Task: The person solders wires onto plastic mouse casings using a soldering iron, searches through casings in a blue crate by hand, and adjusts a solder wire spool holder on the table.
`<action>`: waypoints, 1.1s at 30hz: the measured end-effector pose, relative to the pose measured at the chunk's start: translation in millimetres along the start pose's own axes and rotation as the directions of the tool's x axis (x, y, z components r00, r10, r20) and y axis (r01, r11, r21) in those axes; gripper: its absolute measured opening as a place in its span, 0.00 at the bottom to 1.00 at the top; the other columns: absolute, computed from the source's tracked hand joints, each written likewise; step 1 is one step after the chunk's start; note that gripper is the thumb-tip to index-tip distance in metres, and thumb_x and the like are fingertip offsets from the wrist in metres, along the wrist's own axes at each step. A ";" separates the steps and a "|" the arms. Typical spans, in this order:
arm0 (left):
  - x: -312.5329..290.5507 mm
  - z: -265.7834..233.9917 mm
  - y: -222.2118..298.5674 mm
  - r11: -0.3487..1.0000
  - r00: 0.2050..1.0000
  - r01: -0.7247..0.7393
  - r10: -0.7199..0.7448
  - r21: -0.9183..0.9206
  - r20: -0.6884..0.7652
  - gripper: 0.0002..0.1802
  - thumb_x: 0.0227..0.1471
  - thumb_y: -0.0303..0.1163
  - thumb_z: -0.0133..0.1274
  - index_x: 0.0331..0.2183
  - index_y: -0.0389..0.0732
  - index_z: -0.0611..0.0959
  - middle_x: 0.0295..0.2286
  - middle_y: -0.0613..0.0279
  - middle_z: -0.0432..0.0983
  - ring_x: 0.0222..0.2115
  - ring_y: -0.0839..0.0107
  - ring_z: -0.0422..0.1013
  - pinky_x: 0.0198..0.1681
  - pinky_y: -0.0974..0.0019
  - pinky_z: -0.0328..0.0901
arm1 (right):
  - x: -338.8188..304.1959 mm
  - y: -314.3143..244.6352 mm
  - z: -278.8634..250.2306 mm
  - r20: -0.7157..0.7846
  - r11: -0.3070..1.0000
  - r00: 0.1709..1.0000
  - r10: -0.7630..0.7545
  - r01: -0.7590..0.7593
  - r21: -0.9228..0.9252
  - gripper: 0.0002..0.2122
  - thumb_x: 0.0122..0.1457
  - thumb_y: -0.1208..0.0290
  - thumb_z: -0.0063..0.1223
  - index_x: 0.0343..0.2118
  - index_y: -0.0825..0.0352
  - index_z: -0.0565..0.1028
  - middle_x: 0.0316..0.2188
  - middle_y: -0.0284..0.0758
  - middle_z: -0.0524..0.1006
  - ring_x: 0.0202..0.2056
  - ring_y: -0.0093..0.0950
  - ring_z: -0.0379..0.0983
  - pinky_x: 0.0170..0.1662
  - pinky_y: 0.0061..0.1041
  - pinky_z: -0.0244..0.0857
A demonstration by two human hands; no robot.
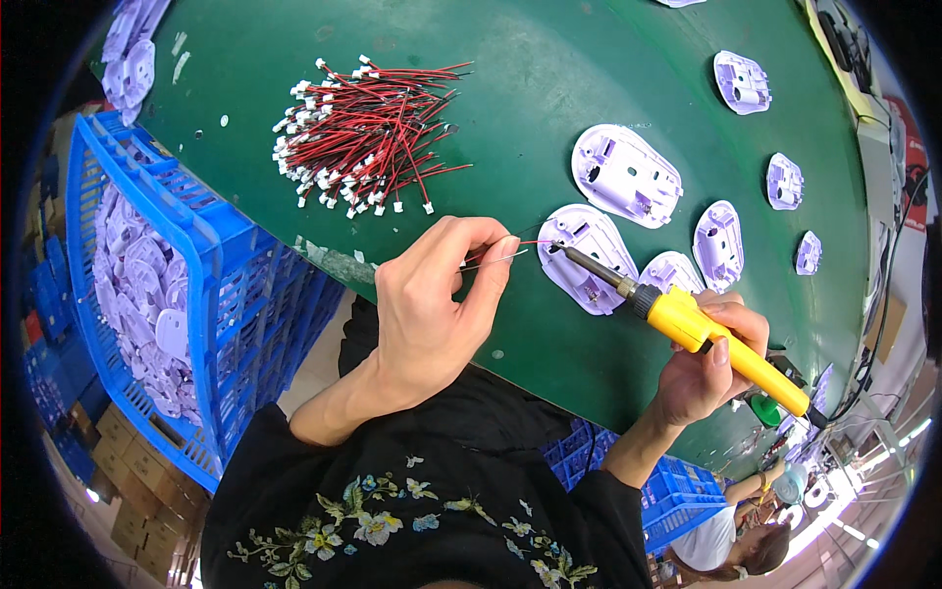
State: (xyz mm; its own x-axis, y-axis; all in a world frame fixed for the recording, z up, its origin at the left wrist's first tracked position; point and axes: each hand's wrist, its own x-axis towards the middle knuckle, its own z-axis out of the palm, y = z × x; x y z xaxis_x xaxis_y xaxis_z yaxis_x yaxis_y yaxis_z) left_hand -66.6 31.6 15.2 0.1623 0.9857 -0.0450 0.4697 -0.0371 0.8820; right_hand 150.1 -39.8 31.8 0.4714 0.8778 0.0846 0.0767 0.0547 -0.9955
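My left hand [442, 299] pinches a thin red-and-black wire lead [530, 242] between thumb and fingers, beside a pale purple plastic shell [596, 257]. The red wire's end reaches the shell's upper left part. In my right hand [714, 358] is a yellow-handled soldering iron [677, 319], gripped like a pen. Its tip meets the shell close to the wire end; whether they touch is too small to tell. Further shells lie around it, one larger shell [628, 175] just behind and another [719, 245] to the right.
A heap of red-and-black leads with white connectors [368, 137] lies on the green table [510, 118]. At left stands a blue crate [201, 245] filled with purple shells. The iron's cord [873, 363] runs off right. Another person [731, 540] sits at the lower right.
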 end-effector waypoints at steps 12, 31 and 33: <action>0.7 -1.0 -1.3 1.000 1.000 0.003 -0.003 -0.014 0.003 0.03 0.51 0.21 0.57 0.29 0.34 0.78 0.22 0.69 0.73 0.14 0.89 0.52 0.15 0.78 0.45 | 3.9 1.2 -0.7 -0.016 0.999 0.999 -0.044 0.044 0.029 0.14 0.52 0.65 0.53 0.33 0.73 0.70 0.25 0.42 0.72 0.26 0.28 0.68 0.34 0.25 0.63; -5.7 -2.9 2.4 0.957 0.958 -0.277 0.282 0.083 -0.058 0.13 0.37 0.17 0.64 0.31 0.39 0.85 0.28 0.65 0.70 0.13 0.82 0.58 0.15 0.73 0.52 | -1.2 -4.9 -54.7 -0.022 0.993 0.993 -0.115 0.116 0.033 0.15 0.56 0.61 0.49 0.36 0.70 0.67 0.26 0.35 0.64 0.22 0.22 0.56 0.29 0.21 0.55; -10.7 -0.3 9.4 0.946 0.944 -0.322 0.320 0.022 0.079 0.14 0.36 0.15 0.63 0.31 0.39 0.86 0.30 0.65 0.69 0.14 0.85 0.55 0.16 0.77 0.47 | -7.2 1.3 -62.4 -0.088 0.994 0.993 -0.080 0.086 0.074 0.15 0.53 0.62 0.53 0.34 0.71 0.67 0.25 0.38 0.67 0.25 0.26 0.62 0.31 0.26 0.57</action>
State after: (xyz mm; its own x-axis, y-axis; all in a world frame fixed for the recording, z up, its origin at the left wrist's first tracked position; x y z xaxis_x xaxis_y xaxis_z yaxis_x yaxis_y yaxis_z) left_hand -64.2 20.7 24.1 0.3720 0.9059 0.2026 0.4112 -0.3565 0.8390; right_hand 201.7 -75.8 32.4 0.5389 0.8257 0.1669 0.0517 0.1654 -0.9849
